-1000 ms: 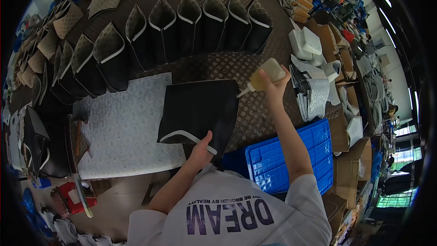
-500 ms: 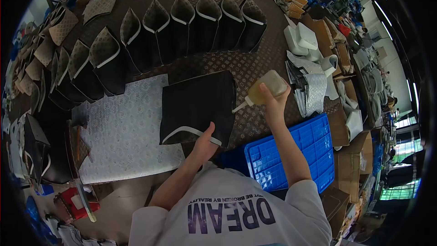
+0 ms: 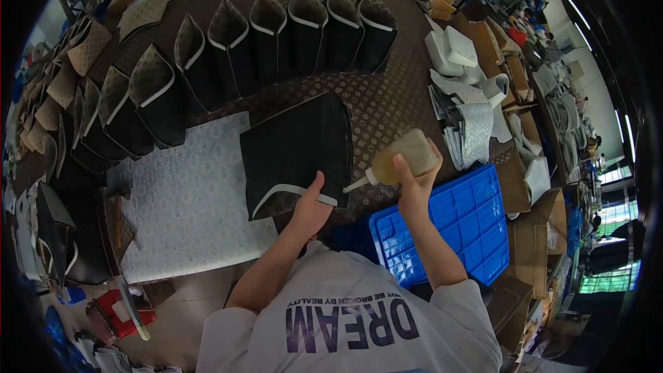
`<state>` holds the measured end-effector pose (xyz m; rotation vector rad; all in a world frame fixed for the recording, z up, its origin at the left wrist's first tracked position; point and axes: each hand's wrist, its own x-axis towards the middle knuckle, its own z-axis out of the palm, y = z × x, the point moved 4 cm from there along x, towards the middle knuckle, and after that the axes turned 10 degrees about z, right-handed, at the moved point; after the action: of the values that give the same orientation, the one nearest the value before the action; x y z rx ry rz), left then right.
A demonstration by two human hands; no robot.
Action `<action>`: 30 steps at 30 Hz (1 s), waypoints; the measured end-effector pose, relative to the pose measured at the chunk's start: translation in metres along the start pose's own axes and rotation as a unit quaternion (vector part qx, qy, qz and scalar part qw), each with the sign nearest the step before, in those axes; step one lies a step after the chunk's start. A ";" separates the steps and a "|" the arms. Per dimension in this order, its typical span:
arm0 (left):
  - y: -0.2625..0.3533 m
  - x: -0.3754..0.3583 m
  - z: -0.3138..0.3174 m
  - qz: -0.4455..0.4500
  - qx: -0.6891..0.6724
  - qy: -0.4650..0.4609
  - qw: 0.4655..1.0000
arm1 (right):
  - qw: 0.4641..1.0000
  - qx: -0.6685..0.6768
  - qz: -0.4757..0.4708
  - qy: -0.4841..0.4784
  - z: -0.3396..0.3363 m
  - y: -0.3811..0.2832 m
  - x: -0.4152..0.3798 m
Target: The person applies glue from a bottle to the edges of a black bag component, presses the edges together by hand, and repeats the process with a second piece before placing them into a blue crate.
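A flat black bag piece point(image 3: 297, 145) with a white curved edge lies before me, partly over a white patterned sheet point(image 3: 193, 207). My left hand point(image 3: 312, 208) grips its near edge, thumb on top and fingers hidden beneath. In my right hand point(image 3: 416, 183) is a squeeze bottle point(image 3: 407, 155) of yellowish liquid, tilted so that its thin nozzle points at the piece's right edge near the lower corner. Whether the nozzle tip touches the edge is too small to tell.
Black bags point(image 3: 276, 41) with open tops stand in a curved row behind. At the right are a blue crate point(image 3: 442, 224), silvery sheets point(image 3: 473, 128), white containers point(image 3: 452, 52) and cardboard boxes point(image 3: 528, 242). A person's hand shows at the far table edge.
The bottle in my right hand has moved toward me, its nozzle now nearer the lower right corner. The black piece has turned slightly and shifted left. My left thumb has moved farther up.
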<state>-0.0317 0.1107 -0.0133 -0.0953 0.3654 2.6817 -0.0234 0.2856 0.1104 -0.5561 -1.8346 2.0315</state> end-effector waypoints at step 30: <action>0.132 0.037 0.113 -0.289 -0.706 0.116 -0.636 | 0.985 0.139 -0.091 -0.044 0.034 -0.100 0.043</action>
<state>-0.1219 0.0412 0.1224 0.9432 2.5295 1.9800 -0.0782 0.2878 0.2099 -0.2172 -1.5463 2.1627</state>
